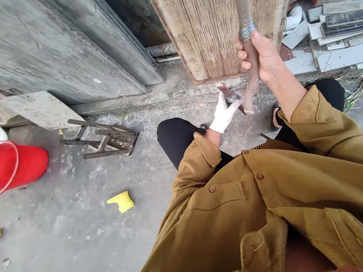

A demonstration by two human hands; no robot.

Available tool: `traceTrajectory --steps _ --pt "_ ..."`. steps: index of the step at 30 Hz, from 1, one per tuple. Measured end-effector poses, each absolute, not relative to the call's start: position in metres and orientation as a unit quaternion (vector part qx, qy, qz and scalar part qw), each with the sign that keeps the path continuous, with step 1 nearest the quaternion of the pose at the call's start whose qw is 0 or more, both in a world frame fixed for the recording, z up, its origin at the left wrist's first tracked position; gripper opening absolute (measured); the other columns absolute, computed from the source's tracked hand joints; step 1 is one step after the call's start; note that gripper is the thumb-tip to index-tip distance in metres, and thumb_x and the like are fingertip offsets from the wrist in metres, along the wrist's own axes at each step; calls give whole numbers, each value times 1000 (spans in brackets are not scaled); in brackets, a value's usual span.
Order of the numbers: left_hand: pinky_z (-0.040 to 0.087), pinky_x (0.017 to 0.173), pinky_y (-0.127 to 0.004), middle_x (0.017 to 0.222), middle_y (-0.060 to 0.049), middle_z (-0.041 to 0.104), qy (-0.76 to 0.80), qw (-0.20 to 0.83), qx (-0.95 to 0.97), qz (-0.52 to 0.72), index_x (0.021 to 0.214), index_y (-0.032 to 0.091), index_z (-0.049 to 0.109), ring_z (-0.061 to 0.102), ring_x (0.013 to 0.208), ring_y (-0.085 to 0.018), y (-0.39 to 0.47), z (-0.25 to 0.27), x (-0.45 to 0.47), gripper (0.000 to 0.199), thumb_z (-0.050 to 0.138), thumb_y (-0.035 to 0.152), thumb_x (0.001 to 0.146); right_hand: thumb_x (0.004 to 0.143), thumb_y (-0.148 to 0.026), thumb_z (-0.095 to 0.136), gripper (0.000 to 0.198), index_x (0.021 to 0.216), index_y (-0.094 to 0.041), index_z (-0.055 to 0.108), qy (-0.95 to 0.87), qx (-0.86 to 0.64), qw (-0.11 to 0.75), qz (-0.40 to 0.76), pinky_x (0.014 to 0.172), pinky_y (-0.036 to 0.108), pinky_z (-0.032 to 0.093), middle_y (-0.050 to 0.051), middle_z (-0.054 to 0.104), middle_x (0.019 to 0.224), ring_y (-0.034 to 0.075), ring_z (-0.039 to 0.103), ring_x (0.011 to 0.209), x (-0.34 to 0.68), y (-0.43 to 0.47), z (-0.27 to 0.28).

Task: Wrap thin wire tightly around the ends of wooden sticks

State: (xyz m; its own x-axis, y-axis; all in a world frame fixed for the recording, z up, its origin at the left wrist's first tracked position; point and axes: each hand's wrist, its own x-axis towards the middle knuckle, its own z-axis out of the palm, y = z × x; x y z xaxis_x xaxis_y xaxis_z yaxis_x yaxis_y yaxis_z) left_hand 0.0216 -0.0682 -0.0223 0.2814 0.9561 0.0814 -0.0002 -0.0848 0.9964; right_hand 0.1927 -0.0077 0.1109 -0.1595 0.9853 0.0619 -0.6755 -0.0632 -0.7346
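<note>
My right hand [266, 55], bare, is wrapped around a thick brown wooden stick [252, 80] held roughly upright in view. Silvery wire [247, 28] is wound around this stick just above my grip, and its upper end runs out of the picture. A white glove covers my left hand [224, 114], whose fingers close around a shorter, thinner wooden stick [224, 90]. This one also has wire around it, partly hidden by the glove. The lower ends of the two sticks come close together; whether they touch or are joined, I cannot tell.
A weathered plank panel [203, 31] leans at the wall ahead. Stacked boards [344, 30] and a white pipe elbow [294, 17] lie right. At left are a tipped wooden stool [111, 140], a red bucket [26, 163] and a yellow scrap [122, 200] on concrete.
</note>
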Motion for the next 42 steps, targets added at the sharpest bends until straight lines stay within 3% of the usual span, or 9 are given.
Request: traceTrajectory --steps 4,7,14,20,27,33,38,42 --pt "50 114 -50 142 -9 64 399 604 479 497 156 34 40 65 132 -28 -77 -6 16 75 72 55 91 102 -38 67 26 97 -12 69 -263 -265 598 710 43 12 41 2 69 88 6 56 69 213 -1 101" --pt "54 109 -49 132 -7 69 408 642 413 501 150 34 47 69 125 -27 -80 6 13 62 68 55 96 108 -38 54 28 98 -14 67 -253 -303 581 712 47 13 39 3 72 95 6 54 71 219 0 91" --pt "62 83 -33 95 -4 72 459 645 334 512 120 25 63 76 92 -19 -74 5 19 44 58 64 101 104 -42 56 24 100 -19 63 -321 -363 556 675 56 21 36 2 72 101 10 51 77 225 1 76" --pt "58 65 -27 76 3 66 492 629 318 511 132 27 63 69 66 -15 -66 -7 17 45 67 57 99 102 -40 61 23 101 -16 62 -353 -351 550 670 55 23 36 3 72 97 11 57 80 219 -1 78" --pt "55 61 -27 76 0 70 471 651 353 480 122 24 68 68 62 -15 -73 -3 13 47 70 62 96 96 -44 67 29 101 -16 61 -369 -344 542 672 56 22 35 3 73 96 12 62 85 210 4 74" --pt "48 51 -27 59 2 60 476 659 360 459 113 23 70 60 51 -14 -75 5 18 52 57 71 99 85 -51 77 40 99 -18 60 -287 -410 517 694 60 22 36 0 70 96 10 59 88 207 19 42" --pt "45 48 -27 78 -1 71 472 656 339 482 117 25 70 57 50 -11 -73 11 18 48 58 68 100 88 -71 67 46 85 -27 51 -348 -508 431 659 57 30 42 3 65 84 20 65 89 210 19 17" --pt "44 48 -26 87 -3 73 480 642 321 505 114 24 71 56 52 -9 -66 10 14 49 48 67 105 86 -78 66 53 84 -26 51 -386 -536 400 635 55 31 45 4 63 81 22 67 84 210 13 2"
